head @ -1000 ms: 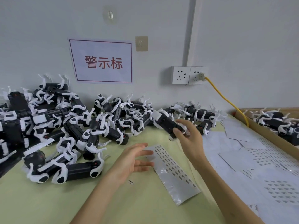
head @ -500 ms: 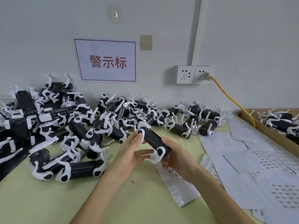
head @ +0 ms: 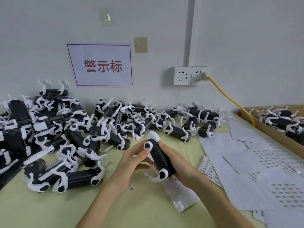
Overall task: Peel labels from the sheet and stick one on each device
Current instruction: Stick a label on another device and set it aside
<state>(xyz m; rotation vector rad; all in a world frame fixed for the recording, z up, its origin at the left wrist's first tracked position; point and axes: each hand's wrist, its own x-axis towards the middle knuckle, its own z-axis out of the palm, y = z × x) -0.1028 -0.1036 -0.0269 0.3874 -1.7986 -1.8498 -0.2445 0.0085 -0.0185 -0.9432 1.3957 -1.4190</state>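
— Where is the device (head: 158, 159)?

— Centre of the frame, held above the label sheet (head: 179, 193), black body tilted, white end up.

— And the fingers?

— The right hand (head: 179, 168) has its fingers wrapped round the body from the right. The left hand (head: 131, 163) grips the upper part between thumb and fingers.

— Around it?

— One loose label (head: 132, 189) lies on the green counter (head: 49, 208) just below the left hand. A pile of devices (head: 65, 129) fills the left and centre, spent sheets (head: 246, 162) the right, and a cardboard box (head: 271, 130) the far right.

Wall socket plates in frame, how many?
2, side by side on the wall: left socket plate, unused; right socket plate, yellow cable plugged in. None looks hidden.
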